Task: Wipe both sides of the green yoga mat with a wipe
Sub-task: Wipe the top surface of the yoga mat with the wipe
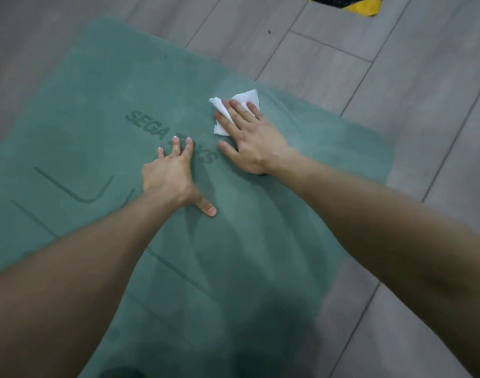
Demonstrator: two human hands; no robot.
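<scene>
R hand (249, 140) flat, pressing wipe (244, 100) on green mat (97, 110); L hand (170, 175) splayed beside.

A single wide-angle camera sits on the person's head. It faces forward and steeply down at the floor (397, 77), near enough that the green mat (97, 105) fills most of the frame and runs out past the left and bottom edges. The left forearm (83, 268) and right forearm (383, 227) enter from the bottom corners, pointing away from the lens. The top edge cuts a yellow-and-black striped strip (350, 2). The floorboards lie slantwise across the frame.
</scene>
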